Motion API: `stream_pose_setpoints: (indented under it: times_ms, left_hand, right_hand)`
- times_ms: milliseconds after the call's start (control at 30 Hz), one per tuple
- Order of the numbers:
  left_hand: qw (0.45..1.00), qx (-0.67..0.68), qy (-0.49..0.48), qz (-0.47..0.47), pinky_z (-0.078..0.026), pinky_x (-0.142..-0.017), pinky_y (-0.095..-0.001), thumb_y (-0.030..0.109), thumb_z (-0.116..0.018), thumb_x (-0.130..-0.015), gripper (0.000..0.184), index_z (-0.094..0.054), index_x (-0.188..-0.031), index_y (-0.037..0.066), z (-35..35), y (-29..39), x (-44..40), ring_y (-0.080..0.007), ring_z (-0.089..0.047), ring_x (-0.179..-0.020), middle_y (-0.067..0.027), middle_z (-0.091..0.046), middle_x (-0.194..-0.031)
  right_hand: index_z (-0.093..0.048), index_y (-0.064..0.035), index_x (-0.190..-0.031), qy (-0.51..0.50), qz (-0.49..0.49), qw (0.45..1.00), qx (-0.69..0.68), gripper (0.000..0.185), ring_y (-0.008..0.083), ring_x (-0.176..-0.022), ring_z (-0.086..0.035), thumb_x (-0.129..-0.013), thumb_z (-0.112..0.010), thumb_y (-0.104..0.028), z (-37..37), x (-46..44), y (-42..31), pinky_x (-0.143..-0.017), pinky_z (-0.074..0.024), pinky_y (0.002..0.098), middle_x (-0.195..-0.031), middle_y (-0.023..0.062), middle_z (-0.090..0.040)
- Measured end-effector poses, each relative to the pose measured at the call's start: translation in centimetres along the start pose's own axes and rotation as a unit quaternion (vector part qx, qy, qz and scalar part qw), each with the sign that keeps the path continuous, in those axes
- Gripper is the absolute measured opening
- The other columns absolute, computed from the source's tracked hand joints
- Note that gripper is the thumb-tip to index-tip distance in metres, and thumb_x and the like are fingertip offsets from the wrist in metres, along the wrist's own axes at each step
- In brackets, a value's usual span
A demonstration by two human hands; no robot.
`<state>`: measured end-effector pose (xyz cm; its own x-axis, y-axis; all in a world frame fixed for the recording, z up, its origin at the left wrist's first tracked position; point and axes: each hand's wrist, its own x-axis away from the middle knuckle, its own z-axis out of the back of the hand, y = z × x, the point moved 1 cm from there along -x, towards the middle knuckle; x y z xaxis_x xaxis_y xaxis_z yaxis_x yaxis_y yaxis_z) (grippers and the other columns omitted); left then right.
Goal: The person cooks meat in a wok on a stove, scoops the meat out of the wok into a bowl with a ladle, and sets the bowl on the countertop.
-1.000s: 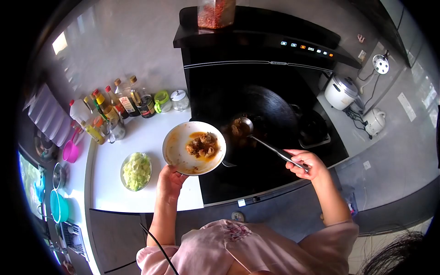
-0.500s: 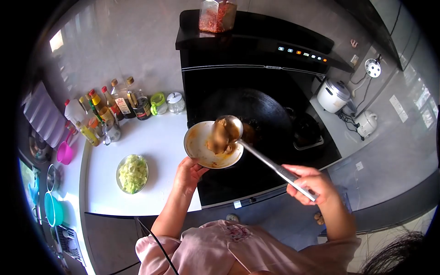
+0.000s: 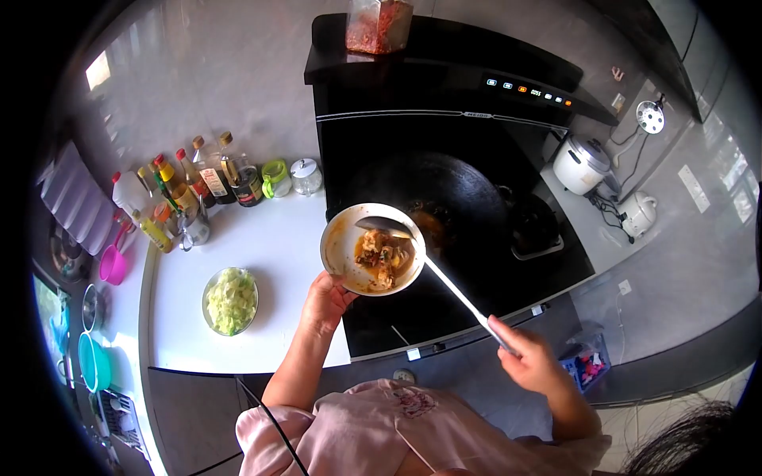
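Observation:
My left hand grips the rim of a white bowl and holds it over the front of the stove. Brown chunks of food in sauce lie in the bowl's right part. The fingers of my right hand are wrapped round the long metal handle of a ladle. Its head is tipped over inside the bowl, above the food. Behind the bowl a large dark wok sits on the stove, with some brown food and liquid at its bottom, partly hidden by the bowl.
On the white counter to the left stands a bowl of chopped pale-green vegetable. Several sauce bottles and a green-lidded jar line the wall. A black range hood overhangs the stove. A rice cooker stands at the right.
The ladle has turned over and its food now lies in the bowl. My right hand has moved slightly down and left. The bowl has barely shifted.

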<state>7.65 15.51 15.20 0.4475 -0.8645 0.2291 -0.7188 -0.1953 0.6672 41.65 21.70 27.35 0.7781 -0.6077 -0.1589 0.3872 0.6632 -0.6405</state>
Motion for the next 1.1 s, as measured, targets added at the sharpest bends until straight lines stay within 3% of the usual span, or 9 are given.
stream_pose_setpoints:
  times_ms: [100,167,500,600,667,833,900,933,1100]
  left_hand:
    - [1.0,-0.004,0.012,-0.002,-0.053,-0.074,-0.0333,0.009,-0.055,-0.076,0.034,-0.05,-0.108,-0.001,0.0,0.1,0.3,-0.0211,-0.062,-0.088,-0.0126,-0.061,-0.101]
    - [1.0,-0.01,0.026,-0.006,-0.053,-0.075,-0.0339,0.009,-0.056,-0.076,0.034,-0.05,-0.109,-0.001,0.5,0.2,0.5,-0.0218,-0.062,-0.09,-0.0124,-0.061,-0.102]
    - [0.997,0.01,0.048,-0.06,-0.048,-0.089,-0.0393,0.009,-0.054,-0.074,0.039,-0.049,-0.111,-0.002,2.9,1.6,3.4,-0.0246,-0.058,-0.1,-0.0135,-0.058,-0.109]
    - [0.996,0.009,0.063,-0.066,-0.047,-0.091,-0.0401,0.009,-0.055,-0.072,0.044,-0.047,-0.114,-0.002,2.8,2.4,4.4,-0.0254,-0.057,-0.103,-0.0143,-0.056,-0.113]
    - [0.994,0.012,0.07,-0.078,-0.047,-0.092,-0.0396,0.01,-0.056,-0.072,0.049,-0.044,-0.117,-0.004,2.8,3.0,5.1,-0.026,-0.056,-0.104,-0.0155,-0.054,-0.115]
    - [0.991,0.022,0.092,-0.099,-0.047,-0.092,-0.0386,0.01,-0.056,-0.074,0.047,-0.044,-0.117,-0.005,2.5,4.2,6.0,-0.0261,-0.057,-0.103,-0.0162,-0.055,-0.114]
    - [0.989,0.02,0.1,-0.102,-0.048,-0.092,-0.0382,0.01,-0.056,-0.074,0.046,-0.044,-0.116,-0.005,2.5,4.4,6.1,-0.0259,-0.057,-0.103,-0.0161,-0.055,-0.114]
    - [0.989,0.018,0.103,-0.103,-0.048,-0.091,-0.0382,0.01,-0.055,-0.075,0.045,-0.044,-0.116,-0.004,2.7,4.5,6.1,-0.0256,-0.057,-0.103,-0.0159,-0.055,-0.114]
    - [0.989,0.009,0.112,-0.097,-0.049,-0.089,-0.0377,0.01,-0.055,-0.075,0.044,-0.045,-0.116,-0.005,2.1,4.6,5.9,-0.0245,-0.058,-0.102,-0.0156,-0.055,-0.113]
  right_hand:
    - [-0.042,-0.0082,-0.133,-0.022,-0.208,0.93,-0.302,0.056,0.0031,-0.048,-0.045,-0.079,-0.054,0.003,1.8,-0.7,1.2,-0.044,-0.0381,0.0188,-0.078,0.0058,-0.061]
    - [-0.041,-0.0078,-0.133,-0.007,-0.216,0.902,-0.373,0.059,0.0035,-0.04,-0.041,-0.077,-0.053,0.004,3.1,-2.3,2.6,-0.039,-0.0354,0.0182,-0.072,0.0068,-0.058]
    - [-0.034,-0.0102,-0.137,0.012,-0.309,0.941,-0.135,0.063,0.0085,-0.038,-0.045,-0.076,-0.048,0.001,1.3,-9.8,9.9,-0.031,-0.0331,0.0231,-0.068,0.0062,-0.055]
    - [-0.034,-0.0086,-0.137,-0.063,-0.34,0.931,-0.115,0.063,0.0097,-0.038,-0.046,-0.076,-0.049,-0.001,2.0,-9.8,9.1,-0.03,-0.0326,0.0237,-0.069,0.0077,-0.055]
    - [-0.031,-0.0077,-0.139,-0.141,-0.351,0.9,-0.218,0.065,0.0113,-0.039,-0.047,-0.076,-0.047,-0.002,2.0,-9.4,8.9,-0.032,-0.0348,0.0255,-0.068,0.0102,-0.056]
    - [-0.032,-0.0029,-0.136,-0.151,-0.374,0.801,-0.443,0.059,0.0126,-0.04,-0.046,-0.079,-0.048,-0.003,1.1,-8.3,9.6,-0.03,-0.0325,0.0236,-0.072,0.014,-0.056]
    - [-0.032,-0.0011,-0.134,-0.182,-0.346,0.675,-0.626,0.056,0.0125,-0.041,-0.044,-0.08,-0.046,-0.004,0.6,-7.8,10.8,-0.03,-0.0325,0.0226,-0.074,0.0148,-0.056]
    - [-0.032,-0.0002,-0.133,-0.18,-0.335,0.651,-0.657,0.054,0.012,-0.041,-0.043,-0.08,-0.046,-0.006,-0.1,-7.5,11.8,-0.029,-0.0328,0.0225,-0.076,0.015,-0.056]
    - [-0.032,-0.0004,-0.133,-0.16,-0.332,0.629,-0.684,0.055,0.0119,-0.041,-0.043,-0.08,-0.047,-0.007,0.0,-6.8,10.9,-0.029,-0.0322,0.0224,-0.077,0.0151,-0.056]
